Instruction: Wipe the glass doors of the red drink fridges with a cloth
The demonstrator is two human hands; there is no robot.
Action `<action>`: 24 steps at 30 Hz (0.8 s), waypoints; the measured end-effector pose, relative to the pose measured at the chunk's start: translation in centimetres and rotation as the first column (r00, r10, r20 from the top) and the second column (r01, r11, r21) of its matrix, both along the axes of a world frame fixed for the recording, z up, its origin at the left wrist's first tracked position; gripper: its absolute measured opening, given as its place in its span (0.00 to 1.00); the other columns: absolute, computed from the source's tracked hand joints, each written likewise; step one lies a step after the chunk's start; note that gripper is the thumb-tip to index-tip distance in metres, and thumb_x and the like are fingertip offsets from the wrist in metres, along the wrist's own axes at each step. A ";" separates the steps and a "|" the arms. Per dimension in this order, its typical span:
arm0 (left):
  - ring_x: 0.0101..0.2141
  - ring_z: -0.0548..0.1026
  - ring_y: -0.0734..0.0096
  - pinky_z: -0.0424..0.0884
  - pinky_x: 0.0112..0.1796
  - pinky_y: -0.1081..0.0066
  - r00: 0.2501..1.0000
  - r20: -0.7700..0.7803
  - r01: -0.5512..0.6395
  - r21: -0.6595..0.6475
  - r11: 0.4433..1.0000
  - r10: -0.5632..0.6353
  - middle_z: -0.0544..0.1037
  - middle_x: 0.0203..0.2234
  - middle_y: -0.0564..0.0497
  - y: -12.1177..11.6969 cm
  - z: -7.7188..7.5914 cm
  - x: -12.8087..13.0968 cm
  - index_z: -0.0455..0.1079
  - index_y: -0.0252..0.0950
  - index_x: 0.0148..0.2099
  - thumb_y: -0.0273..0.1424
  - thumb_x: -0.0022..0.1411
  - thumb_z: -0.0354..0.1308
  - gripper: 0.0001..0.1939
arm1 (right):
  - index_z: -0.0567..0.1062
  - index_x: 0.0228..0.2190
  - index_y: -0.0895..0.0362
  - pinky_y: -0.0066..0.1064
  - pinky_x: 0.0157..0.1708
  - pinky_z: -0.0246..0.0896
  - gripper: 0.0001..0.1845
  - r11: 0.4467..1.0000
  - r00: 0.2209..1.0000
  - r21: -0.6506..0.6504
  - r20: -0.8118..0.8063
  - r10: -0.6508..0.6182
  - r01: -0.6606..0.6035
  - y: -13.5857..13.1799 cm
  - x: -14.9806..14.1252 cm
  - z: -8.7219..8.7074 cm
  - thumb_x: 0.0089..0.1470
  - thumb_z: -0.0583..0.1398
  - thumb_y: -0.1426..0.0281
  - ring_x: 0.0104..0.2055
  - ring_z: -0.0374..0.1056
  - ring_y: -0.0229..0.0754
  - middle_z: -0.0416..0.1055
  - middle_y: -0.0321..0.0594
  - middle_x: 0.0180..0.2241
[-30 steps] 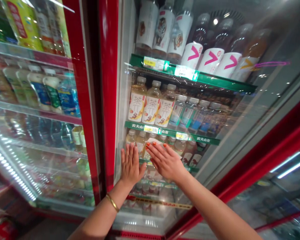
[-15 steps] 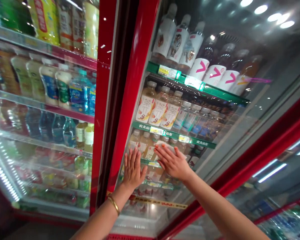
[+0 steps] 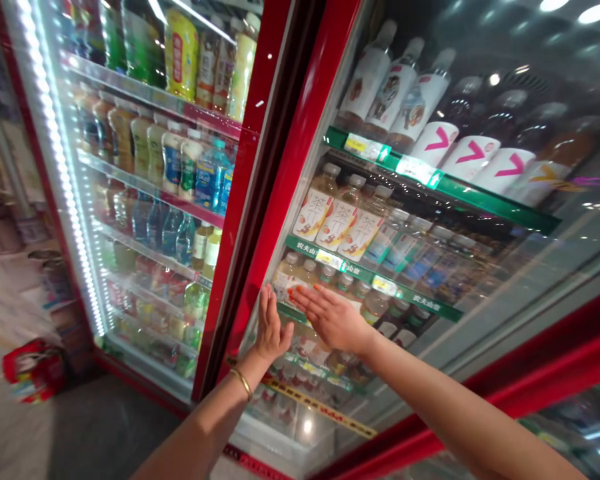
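Note:
The glass door (image 3: 380, 413) of a drinks fridge, framed in red, stands in front of me. My left hand (image 3: 271, 327) is open, its palm toward the glass near the left frame, fingers pointing up and thumb apart. A gold bangle (image 3: 241, 383) circles that wrist. My right hand (image 3: 333, 317) lies flat over a white cloth (image 3: 353, 303) on the glass; most of the cloth is hidden beneath it. Its orange-nailed fingertips point left, close to my left hand. Behind the glass, tea bottles (image 3: 314, 208) line a shelf just above the hands.
A red frame post (image 3: 307, 140) parts this door from a lit fridge section on the left with several rows of bottles (image 3: 173, 157). A red package (image 3: 35, 370) lies on the floor at lower left. Another red frame bar (image 3: 545, 360) crosses at lower right.
My right hand has slid left across the glass, closer to my left hand. The view has turned left, showing more of the left fridge and floor.

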State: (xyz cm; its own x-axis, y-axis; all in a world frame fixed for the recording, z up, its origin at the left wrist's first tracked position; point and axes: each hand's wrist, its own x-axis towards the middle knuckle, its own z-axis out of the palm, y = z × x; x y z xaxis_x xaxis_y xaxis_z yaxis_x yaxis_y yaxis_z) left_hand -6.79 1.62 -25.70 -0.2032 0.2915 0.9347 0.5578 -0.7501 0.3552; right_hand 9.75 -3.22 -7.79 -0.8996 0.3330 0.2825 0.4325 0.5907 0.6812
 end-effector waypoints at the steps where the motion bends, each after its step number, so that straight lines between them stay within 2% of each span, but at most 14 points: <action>1: 0.80 0.48 0.46 0.58 0.74 0.46 1.000 -0.008 -0.005 0.005 1.000 0.005 0.44 0.80 0.29 0.0 -0.1 0.1 0.37 0.36 0.84 0.50 0.80 0.43 0.42 | 0.61 0.75 0.61 0.40 0.82 0.41 0.34 0.999 0.998 0.021 -0.053 -0.035 0.036 0.3 0.1 1.0 0.71 0.51 0.72 0.83 0.40 0.41 0.53 0.40 0.79; 3: 0.80 0.48 0.46 0.58 0.74 0.44 1.000 -0.009 -0.018 0.008 1.000 0.018 0.44 0.80 0.28 -0.2 -0.3 0.3 0.36 0.35 0.84 0.49 0.80 0.44 0.42 | 0.51 0.78 0.65 0.48 0.83 0.39 0.38 0.991 0.981 0.064 -0.166 -0.103 0.115 1.0 -0.9 2.1 0.73 0.52 0.69 0.84 0.36 0.48 0.45 0.46 0.80; 4: 0.80 0.47 0.46 0.57 0.74 0.43 1.000 -0.004 -0.025 0.005 1.000 0.025 0.44 0.80 0.28 -0.4 -0.2 0.4 0.36 0.34 0.84 0.48 0.80 0.43 0.42 | 0.49 0.78 0.65 0.49 0.82 0.39 0.39 0.987 0.974 0.078 -0.191 -0.120 0.137 1.3 -1.5 2.1 0.74 0.52 0.68 0.84 0.36 0.49 0.44 0.47 0.81; 6: 0.80 0.45 0.47 0.56 0.75 0.43 0.999 0.000 -0.037 0.012 0.999 0.037 0.42 0.81 0.28 -0.8 0.2 0.6 0.36 0.33 0.84 0.46 0.81 0.43 0.40 | 0.50 0.78 0.65 0.44 0.82 0.42 0.37 0.989 0.984 0.091 -0.145 -0.106 0.120 1.6 -2.2 0.8 0.74 0.51 0.67 0.83 0.40 0.45 0.47 0.44 0.80; 8: 0.80 0.45 0.50 0.54 0.76 0.46 0.999 -0.017 -0.045 0.045 0.998 0.046 0.42 0.81 0.30 -1.2 0.9 0.7 0.38 0.34 0.84 0.44 0.81 0.43 0.39 | 0.53 0.77 0.63 0.38 0.81 0.45 0.36 0.995 0.998 0.083 -0.027 -0.053 0.055 1.0 -1.0 -0.7 0.74 0.50 0.67 0.82 0.45 0.40 0.52 0.40 0.79; 10: 0.80 0.47 0.52 0.52 0.76 0.47 0.997 -0.051 -0.052 0.091 0.994 0.057 0.45 0.81 0.33 -1.2 2.0 0.9 0.41 0.36 0.84 0.42 0.81 0.44 0.37 | 0.52 0.78 0.62 0.37 0.81 0.44 0.37 0.993 0.999 0.114 -0.004 -0.033 0.033 -0.2 1.7 -0.9 0.74 0.51 0.67 0.82 0.46 0.39 0.54 0.38 0.78; 12: 0.80 0.49 0.51 0.51 0.77 0.45 0.994 -0.082 -0.065 0.117 0.991 0.075 0.49 0.80 0.35 -1.0 3.5 1.3 0.43 0.39 0.83 0.40 0.80 0.45 0.37 | 0.49 0.78 0.61 0.41 0.83 0.38 0.39 0.974 0.989 0.205 -0.126 -0.075 0.100 -1.4 4.6 1.0 0.74 0.54 0.65 0.83 0.42 0.42 0.53 0.39 0.79; 14: 0.80 0.49 0.52 0.47 0.77 0.44 0.990 -0.093 -0.093 0.110 0.990 0.103 0.50 0.80 0.37 -0.5 4.9 1.9 0.43 0.39 0.83 0.37 0.79 0.47 0.36 | 0.45 0.79 0.60 0.49 0.83 0.31 0.42 0.928 0.933 0.289 -0.334 -0.132 0.234 -2.0 6.0 3.9 0.74 0.55 0.63 0.84 0.38 0.48 0.49 0.43 0.80; 16: 0.80 0.46 0.53 0.43 0.78 0.44 0.987 -0.088 -0.130 0.088 0.988 0.138 0.50 0.80 0.38 0.0 6.0 2.5 0.43 0.39 0.83 0.35 0.79 0.48 0.37 | 0.41 0.80 0.60 0.57 0.83 0.30 0.45 0.894 0.855 0.296 -0.494 -0.157 0.336 -1.8 5.5 5.9 0.74 0.56 0.62 0.84 0.36 0.55 0.44 0.47 0.80; 17: 0.80 0.45 0.54 0.41 0.78 0.44 0.984 -0.085 -0.148 0.081 0.986 0.155 0.50 0.80 0.39 0.1 6.3 2.7 0.43 0.39 0.83 0.33 0.78 0.49 0.37 | 0.38 0.80 0.60 0.58 0.82 0.32 0.47 0.898 0.841 0.277 -0.518 -0.160 0.341 -1.5 4.8 6.0 0.74 0.56 0.62 0.84 0.35 0.57 0.43 0.48 0.80; 18: 0.80 0.44 0.54 0.40 0.78 0.45 0.982 -0.085 -0.161 0.077 0.984 0.167 0.50 0.80 0.40 0.2 6.5 2.9 0.43 0.39 0.83 0.32 0.78 0.50 0.38 | 0.37 0.80 0.60 0.58 0.82 0.35 0.47 0.916 0.855 0.253 -0.496 -0.153 0.310 -1.3 4.1 5.5 0.73 0.56 0.63 0.84 0.35 0.57 0.43 0.48 0.81; 20: 0.81 0.43 0.56 0.40 0.79 0.47 0.979 -0.095 -0.175 0.082 0.981 0.182 0.51 0.80 0.41 0.1 6.6 2.9 0.43 0.39 0.83 0.31 0.77 0.52 0.39 | 0.39 0.80 0.59 0.51 0.82 0.39 0.46 0.962 0.933 0.204 -0.345 -0.101 0.180 -1.3 3.5 3.2 0.73 0.56 0.64 0.84 0.37 0.50 0.45 0.44 0.80; 22: 0.80 0.44 0.56 0.42 0.78 0.47 0.974 -0.110 -0.187 0.097 0.978 0.197 0.52 0.80 0.40 -0.3 6.7 2.4 0.44 0.39 0.83 0.31 0.77 0.54 0.40 | 0.46 0.79 0.58 0.44 0.83 0.37 0.42 0.979 0.981 0.185 -0.190 -0.051 0.086 -2.0 4.6 0.8 0.73 0.55 0.66 0.84 0.38 0.42 0.50 0.38 0.79; 24: 0.80 0.48 0.55 0.47 0.77 0.47 0.971 -0.115 -0.199 0.112 0.974 0.211 0.55 0.79 0.40 -1.0 7.5 1.9 0.46 0.39 0.83 0.31 0.75 0.56 0.40 | 0.49 0.79 0.57 0.43 0.83 0.29 0.40 0.961 0.976 0.240 -0.195 -0.094 0.141 -3.2 7.2 0.3 0.74 0.56 0.65 0.84 0.36 0.40 0.54 0.37 0.78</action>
State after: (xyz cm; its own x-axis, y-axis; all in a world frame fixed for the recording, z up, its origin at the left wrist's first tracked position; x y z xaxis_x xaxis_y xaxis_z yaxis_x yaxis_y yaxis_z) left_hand -4.92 0.64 -18.18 -0.1287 0.1604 0.9786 0.7386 -0.6430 0.2025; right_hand 16.99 -6.38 -7.51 -0.7848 0.3310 0.5239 0.6177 0.3484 0.7051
